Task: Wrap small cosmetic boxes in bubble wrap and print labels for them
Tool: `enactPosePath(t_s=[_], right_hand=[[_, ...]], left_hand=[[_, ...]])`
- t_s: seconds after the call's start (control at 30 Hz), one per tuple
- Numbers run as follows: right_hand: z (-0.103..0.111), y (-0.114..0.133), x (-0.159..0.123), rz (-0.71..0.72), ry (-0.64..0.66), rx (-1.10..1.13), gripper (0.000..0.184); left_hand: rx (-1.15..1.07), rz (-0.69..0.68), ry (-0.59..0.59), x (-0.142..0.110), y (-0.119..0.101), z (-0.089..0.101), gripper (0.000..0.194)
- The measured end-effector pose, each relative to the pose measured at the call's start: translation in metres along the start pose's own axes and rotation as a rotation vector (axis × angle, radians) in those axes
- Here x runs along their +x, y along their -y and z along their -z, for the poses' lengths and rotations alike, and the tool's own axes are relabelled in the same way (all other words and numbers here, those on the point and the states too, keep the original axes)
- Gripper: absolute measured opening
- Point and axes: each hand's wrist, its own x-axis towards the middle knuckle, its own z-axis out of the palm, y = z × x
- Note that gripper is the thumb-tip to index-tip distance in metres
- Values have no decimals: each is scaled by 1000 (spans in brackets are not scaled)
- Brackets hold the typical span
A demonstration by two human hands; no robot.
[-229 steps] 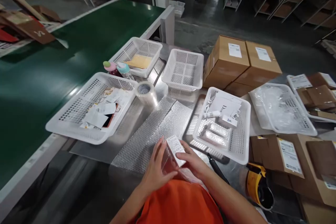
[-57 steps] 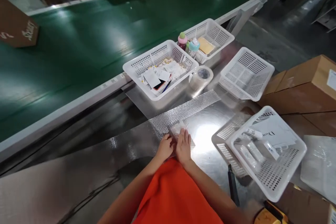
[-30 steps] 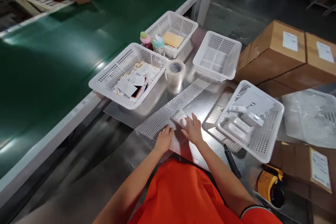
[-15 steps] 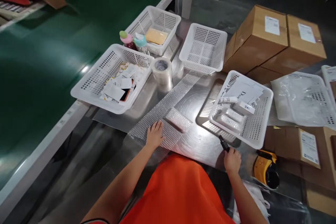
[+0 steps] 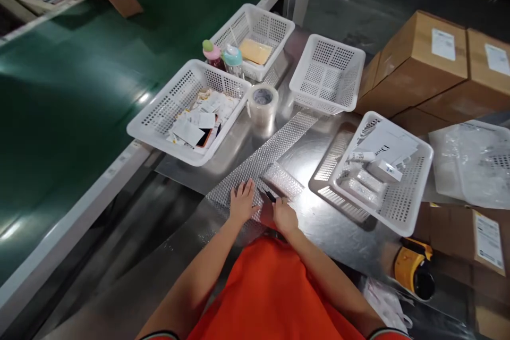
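A long strip of bubble wrap [image 5: 261, 159] runs diagonally across the steel table [image 5: 319, 223]. My left hand [image 5: 242, 203] lies on its near part with fingers spread. In my right hand [image 5: 285, 217] is a black utility knife [image 5: 270, 195], its tip pointing left over the wrap, close to my left fingers. Just beyond the knife lies a small bubble-wrapped box [image 5: 283, 179], which neither hand grips. Whether the blade touches the wrap I cannot tell.
White baskets surround the work area: one with papers [image 5: 159, 146], one with small boxes [image 5: 422, 170], one at the back [image 5: 314, 101]. A tape roll stack [image 5: 263, 111] stands by two bottles. Cartons [image 5: 434, 74] are at right; a yellow-black tape dispenser [image 5: 408, 268] sits near front right.
My right hand has carried the utility knife leftward, from beside the small-box basket to the bubble wrap near my left hand. My left hand stays on the wrap. The view has shifted slightly.
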Motion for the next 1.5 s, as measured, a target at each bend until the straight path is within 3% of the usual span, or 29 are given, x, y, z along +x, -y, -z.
enactPosePath(t_s=[0.13, 0.67, 0.77, 0.87, 1.03, 1.13, 1.23, 1.3, 1.37, 1.43, 1.5], right_hand=[[-4, 13, 17, -1, -4, -42, 31], [-6, 16, 32, 19, 26, -113, 33], [-9, 8, 27, 20, 44, -114, 32], [-10, -29, -1, 6, 84, -121, 28], [-16, -146, -90, -94, 133, -157, 26], [-27, -211, -127, -235, -20, -167, 31], [-38, -235, -131, -406, -205, -201, 38], [-40, -225, -117, -491, -334, -214, 42], [-34, -196, -92, -465, -467, -172, 47], [-18, -157, -60, -290, -523, -75, 49], [3, -114, -23, -74, -490, 0, 49]], left_hand=[[-23, 10, 7, 1, 1, 1, 80], [-46, 19, 28, 0, 2, 3, 82], [-36, 16, 31, 0, 2, 3, 83], [-27, 19, 33, 1, 2, 2, 82], [-24, 29, 49, 1, 2, -1, 80], [-16, 22, 45, 2, 1, -2, 79], [3, 28, 55, 2, -1, 0, 79], [14, 31, 56, 2, -3, 3, 78], [25, 32, 29, 4, -3, 7, 73], [39, 43, -35, 6, -4, 10, 65], [55, 58, -95, 11, -4, 14, 61]])
